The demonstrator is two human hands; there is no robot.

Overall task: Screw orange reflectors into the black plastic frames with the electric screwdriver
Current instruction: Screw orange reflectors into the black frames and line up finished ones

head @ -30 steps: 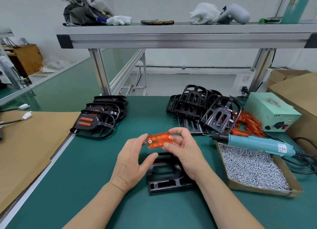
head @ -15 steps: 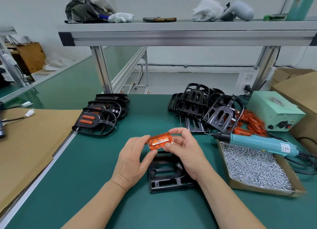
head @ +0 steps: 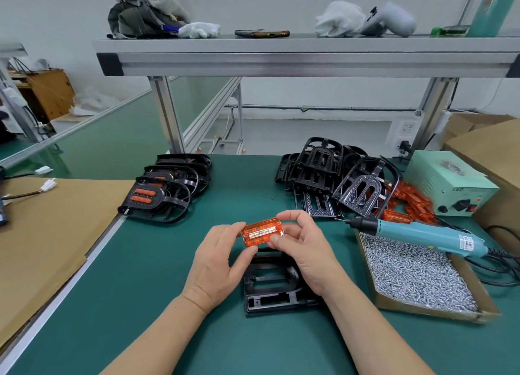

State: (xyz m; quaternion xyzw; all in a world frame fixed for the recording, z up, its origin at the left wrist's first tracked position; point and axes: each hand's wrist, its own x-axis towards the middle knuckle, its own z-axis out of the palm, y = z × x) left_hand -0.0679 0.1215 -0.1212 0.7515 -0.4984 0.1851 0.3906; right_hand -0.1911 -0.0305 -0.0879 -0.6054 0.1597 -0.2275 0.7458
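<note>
Orange reflector point(head: 263, 232) pinched at either end by left grip point(head: 216, 265) and right grip point(head: 304, 251), fingertips curled round it. Held it just above black frame point(head: 266, 293) lying flat on green counter point(head: 157, 290). Left electric screwdriver point(head: 416, 232) untouched at right, propped across box of screws point(head: 416, 310).

Assembly workshop: screw box point(head: 416, 308), screwdriver point(head: 422, 232)

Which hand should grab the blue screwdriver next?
Probably the right hand. The electric screwdriver lies across the screw box on that side. The left hand would have to cross over, so it can hold the orange reflector above the black frame.
</note>
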